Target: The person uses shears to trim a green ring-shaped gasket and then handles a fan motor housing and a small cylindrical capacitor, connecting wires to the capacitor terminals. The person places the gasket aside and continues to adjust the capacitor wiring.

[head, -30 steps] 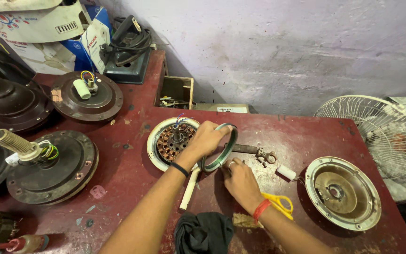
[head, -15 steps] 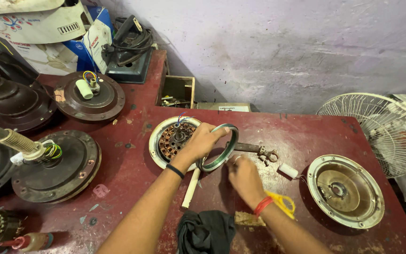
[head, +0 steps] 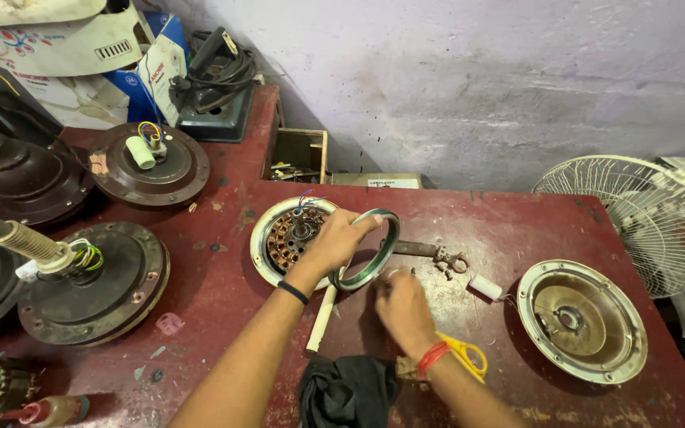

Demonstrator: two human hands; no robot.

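Note:
My left hand [head: 341, 241] grips a metal ring [head: 372, 248] with a greenish rim, holding it tilted on edge over the red table [head: 223, 261]. Behind the hand lies an open fan motor [head: 287, 236] with copper windings in a white round housing. My right hand [head: 403, 305] rests on the table just below the ring, fingers curled near its lower edge; whether it pinches something small is hidden. A white tube [head: 321, 319] lies beneath my left forearm.
A round fan cover [head: 582, 320] lies at the right, a rusty clamp tool [head: 438, 254] and small white capacitor [head: 486, 287] between. Dark fan motors [head: 97, 277] crowd the left. A black cloth [head: 346, 392] lies near the front edge. A wire-caged fan [head: 644, 214] stands beside the table.
The view has shifted slightly. My right hand has crept a little toward the ring's lower edge; my left hand keeps the ring in the same tilted position.

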